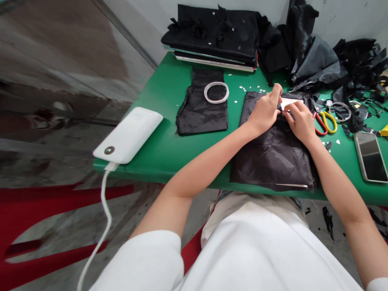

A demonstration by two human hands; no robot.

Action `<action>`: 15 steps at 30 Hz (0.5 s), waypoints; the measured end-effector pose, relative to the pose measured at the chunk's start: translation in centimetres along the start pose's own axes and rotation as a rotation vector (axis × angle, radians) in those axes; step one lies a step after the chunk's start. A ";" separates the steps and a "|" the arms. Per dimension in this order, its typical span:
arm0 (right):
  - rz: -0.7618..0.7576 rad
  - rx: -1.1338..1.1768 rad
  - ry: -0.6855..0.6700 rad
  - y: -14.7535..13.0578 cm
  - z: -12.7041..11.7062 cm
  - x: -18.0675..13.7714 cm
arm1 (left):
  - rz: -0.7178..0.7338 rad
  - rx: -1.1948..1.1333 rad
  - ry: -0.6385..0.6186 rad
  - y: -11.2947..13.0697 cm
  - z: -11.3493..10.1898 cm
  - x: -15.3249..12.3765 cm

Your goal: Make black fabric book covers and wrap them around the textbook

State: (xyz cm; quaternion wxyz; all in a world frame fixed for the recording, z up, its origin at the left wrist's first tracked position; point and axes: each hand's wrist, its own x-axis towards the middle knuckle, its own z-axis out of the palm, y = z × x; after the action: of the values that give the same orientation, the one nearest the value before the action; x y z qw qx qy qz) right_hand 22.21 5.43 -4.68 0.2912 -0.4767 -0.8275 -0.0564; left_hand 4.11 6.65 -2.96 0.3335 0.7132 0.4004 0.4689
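Note:
A stack of black paper sheets lies on the green table in front of me. At its far edge both hands meet over a small white strip. My left hand has its fingers curled and pinched on the strip, with the index finger raised. My right hand presses closed fingers on the strip's other end and on the black sheet beneath.
A roll of clear tape rests on another black sheet. Red and yellow scissors, a phone, a white power bank with its cable, a black pile at the back, and crumpled black scraps surround the work.

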 end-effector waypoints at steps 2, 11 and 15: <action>0.009 0.006 0.005 -0.1 0.0 0.0 | -0.005 -0.011 -0.005 -0.1 0.0 0.1; -0.040 0.024 -0.009 -0.3 -0.1 -0.1 | 0.108 0.042 -0.085 -2.3 -0.1 0.7; -0.076 0.003 -0.032 -0.1 -0.1 0.0 | 0.133 0.039 -0.181 -3.2 -0.3 1.0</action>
State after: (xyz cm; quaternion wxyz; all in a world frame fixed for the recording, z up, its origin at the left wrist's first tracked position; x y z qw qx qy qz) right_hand 22.16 5.32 -4.61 0.2761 -0.4454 -0.8497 -0.0587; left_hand 3.27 9.02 -5.23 0.3224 0.7841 0.3294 0.4157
